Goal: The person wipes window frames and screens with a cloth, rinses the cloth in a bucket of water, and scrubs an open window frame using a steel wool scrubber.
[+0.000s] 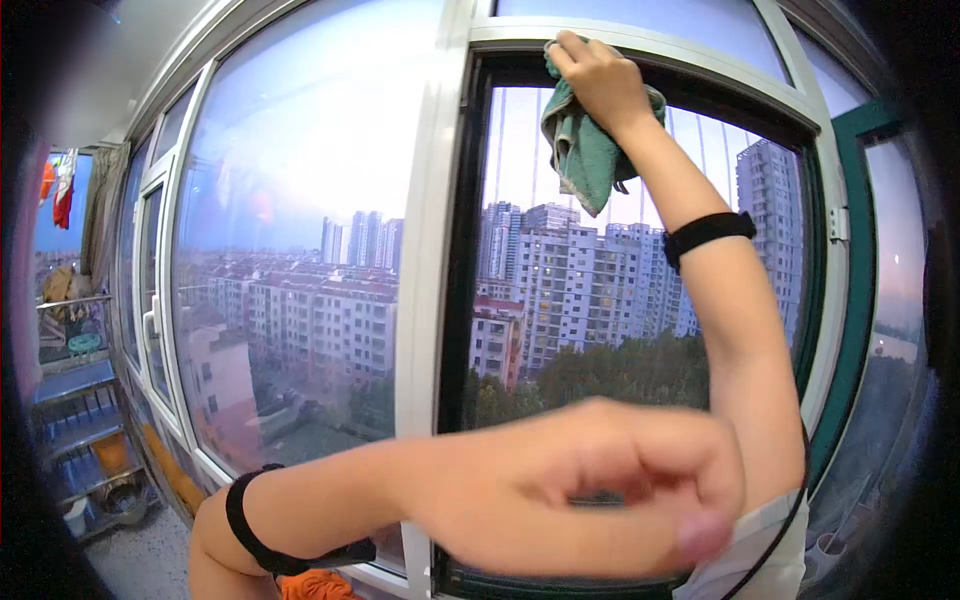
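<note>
High at the top of the dark window frame (465,300), my right hand (597,85) grips a green cloth (588,155) and presses it near the upper edge. Folds of the cloth hang below the fingers in front of the window opening. Close to the camera, my left hand (590,490) crosses the lower part of the view, slightly blurred. Its fingers curl in toward the thumb, and nothing shows between them. Black straps circle both of my arms.
A large glass pane (300,230) stands to the left, with a white post (430,250) between it and the opening. At right is a green frame (850,300). A metal rack (75,420) stands far left, and orange fabric (318,585) lies low in front.
</note>
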### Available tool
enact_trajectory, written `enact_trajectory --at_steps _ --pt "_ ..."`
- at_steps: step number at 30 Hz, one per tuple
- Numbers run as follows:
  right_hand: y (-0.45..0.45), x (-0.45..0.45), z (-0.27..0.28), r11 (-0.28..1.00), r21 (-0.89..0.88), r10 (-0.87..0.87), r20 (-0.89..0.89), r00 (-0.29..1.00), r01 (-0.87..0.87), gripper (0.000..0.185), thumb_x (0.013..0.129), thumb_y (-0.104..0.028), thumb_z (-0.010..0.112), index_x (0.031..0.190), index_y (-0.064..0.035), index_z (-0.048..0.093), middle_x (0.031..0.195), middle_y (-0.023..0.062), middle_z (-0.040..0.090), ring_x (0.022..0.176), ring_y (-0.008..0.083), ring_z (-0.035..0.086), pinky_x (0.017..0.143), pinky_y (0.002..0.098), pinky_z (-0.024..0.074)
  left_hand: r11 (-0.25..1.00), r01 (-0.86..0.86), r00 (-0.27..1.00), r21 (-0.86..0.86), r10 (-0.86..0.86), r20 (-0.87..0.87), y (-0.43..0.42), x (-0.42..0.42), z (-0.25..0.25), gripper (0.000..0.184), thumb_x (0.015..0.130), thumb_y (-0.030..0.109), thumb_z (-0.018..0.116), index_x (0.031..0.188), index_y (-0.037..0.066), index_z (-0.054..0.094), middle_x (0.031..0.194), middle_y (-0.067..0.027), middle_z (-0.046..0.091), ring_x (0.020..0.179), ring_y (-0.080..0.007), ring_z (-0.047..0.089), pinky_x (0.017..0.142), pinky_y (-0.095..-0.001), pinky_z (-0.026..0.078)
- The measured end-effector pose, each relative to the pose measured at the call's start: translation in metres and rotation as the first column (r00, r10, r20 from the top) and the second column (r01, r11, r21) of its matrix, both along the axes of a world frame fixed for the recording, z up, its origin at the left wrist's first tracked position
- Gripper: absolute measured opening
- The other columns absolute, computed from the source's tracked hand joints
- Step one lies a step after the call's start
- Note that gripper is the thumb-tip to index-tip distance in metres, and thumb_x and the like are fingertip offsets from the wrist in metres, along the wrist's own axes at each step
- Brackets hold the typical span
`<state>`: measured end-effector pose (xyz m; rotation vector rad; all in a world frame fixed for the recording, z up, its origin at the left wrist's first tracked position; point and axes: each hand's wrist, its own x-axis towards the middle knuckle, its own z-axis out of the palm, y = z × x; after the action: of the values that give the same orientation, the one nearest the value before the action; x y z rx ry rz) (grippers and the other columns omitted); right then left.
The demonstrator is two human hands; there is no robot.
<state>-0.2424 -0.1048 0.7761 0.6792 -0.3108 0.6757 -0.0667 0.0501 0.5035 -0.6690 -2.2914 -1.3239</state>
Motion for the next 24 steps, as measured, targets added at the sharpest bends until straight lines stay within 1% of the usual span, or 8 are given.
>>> enact_trajectory --at_steps 1,2,10,12,15,18,21,24 --pt "-0.009 0.015 0.002 1.000 -0.002 0.004 0.003 1.000 -0.004 0.024 0.078 -0.011 0.061 0.101 -0.0144 0.065 0.108 -0.0035 0.060 0.080 0.0148 0.066 0.063 0.0279 0.0584 0.990 -0.044 0.996 -0.133 0.055 0.077 -0.002 0.010 0.003 0.029 0.096 0.024 0.055 0.096 -0.004 0.063 0.085 -0.0082 0.057 0.074 -0.0186 0.047 0.070 -0.0298 0.039" --pt "-0.018 0.028 0.003 1.000 -0.003 0.007 0.008 1.000 -0.007 0.022 0.077 -0.012 0.062 0.099 -0.0140 0.065 0.106 -0.0039 0.060 0.080 0.0144 0.066 0.062 0.0275 0.0581 0.992 0.119 0.992 -0.040 -0.116 0.055 -0.006 -0.002 -0.014 0.034 0.098 0.036 0.051 0.093 0.002 0.053 0.082 -0.0010 0.045 0.068 -0.0087 0.041 0.060 -0.0234 0.032" --pt "-0.044 0.075 0.014 0.992 0.122 0.007 0.059 0.998 -0.014 0.018 0.080 -0.011 0.058 0.097 -0.0147 0.064 0.101 -0.0035 0.059 0.083 0.0156 0.066 0.063 0.0291 0.0574 0.953 0.302 0.952 -0.029 -0.303 -0.034 -0.023 0.015 -0.032 0.076 0.081 0.070 0.055 0.098 -0.004 0.053 0.085 -0.0017 0.044 0.067 -0.0095 0.040 0.057 -0.0232 0.030" --pt "-0.050 0.081 0.016 0.983 0.174 0.071 -0.039 0.997 -0.063 0.021 0.083 -0.010 0.055 0.102 -0.0145 0.064 0.107 -0.0021 0.060 0.087 0.0203 0.066 0.068 0.0345 0.0579 0.946 0.324 0.945 -0.021 -0.325 -0.029 -0.029 0.014 -0.033 0.070 0.081 0.064 0.056 0.098 -0.004 0.055 0.085 -0.0025 0.046 0.068 -0.0101 0.042 0.058 -0.0236 0.031" --pt "-0.042 0.086 0.015 0.949 0.305 0.074 0.042 0.996 -0.084 0.025 0.084 -0.009 0.053 0.107 -0.0144 0.063 0.109 -0.0005 0.060 0.093 0.0246 0.066 0.072 0.0378 0.0579 0.935 0.355 0.934 0.011 -0.354 -0.043 -0.033 0.010 -0.036 0.061 0.082 0.055 0.057 0.098 -0.004 0.057 0.085 -0.0036 0.049 0.068 -0.0109 0.044 0.058 -0.0241 0.033" --pt "-0.040 0.082 0.015 0.956 0.277 0.134 -0.131 0.982 -0.093 0.015 0.084 -0.011 0.051 0.091 -0.0085 0.064 0.089 0.0071 0.064 0.077 0.0228 0.069 0.062 0.0354 0.0557 0.927 0.374 0.926 0.040 -0.371 -0.066 -0.036 0.008 -0.037 0.052 0.083 0.046 0.059 0.098 -0.004 0.060 0.085 -0.0047 0.052 0.068 -0.0117 0.046 0.058 -0.0247 0.034" --pt "-0.028 0.073 0.013 0.933 0.356 -0.042 -0.007 0.999 0.042 0.010 0.083 -0.012 0.053 0.084 -0.0098 0.063 0.087 0.0056 0.064 0.081 0.0225 0.069 0.062 0.0364 0.0562 0.920 0.385 0.921 0.075 -0.378 -0.091 -0.035 0.006 -0.037 0.043 0.083 0.037 0.061 0.098 -0.004 0.063 0.084 -0.0058 0.055 0.068 -0.0125 0.048 0.059 -0.0252 0.036" --pt "-0.026 0.058 0.017 0.960 0.265 -0.070 -0.063 0.996 0.084 0.009 0.083 -0.013 0.054 0.082 -0.0098 0.062 0.086 0.0050 0.064 0.081 0.0223 0.069 0.060 0.0353 0.0561 0.915 0.392 0.917 0.099 -0.381 -0.117 -0.032 0.002 -0.037 0.034 0.084 0.028 0.063 0.098 -0.003 0.065 0.084 -0.0069 0.058 0.068 -0.0133 0.050 0.059 -0.0257 0.038"
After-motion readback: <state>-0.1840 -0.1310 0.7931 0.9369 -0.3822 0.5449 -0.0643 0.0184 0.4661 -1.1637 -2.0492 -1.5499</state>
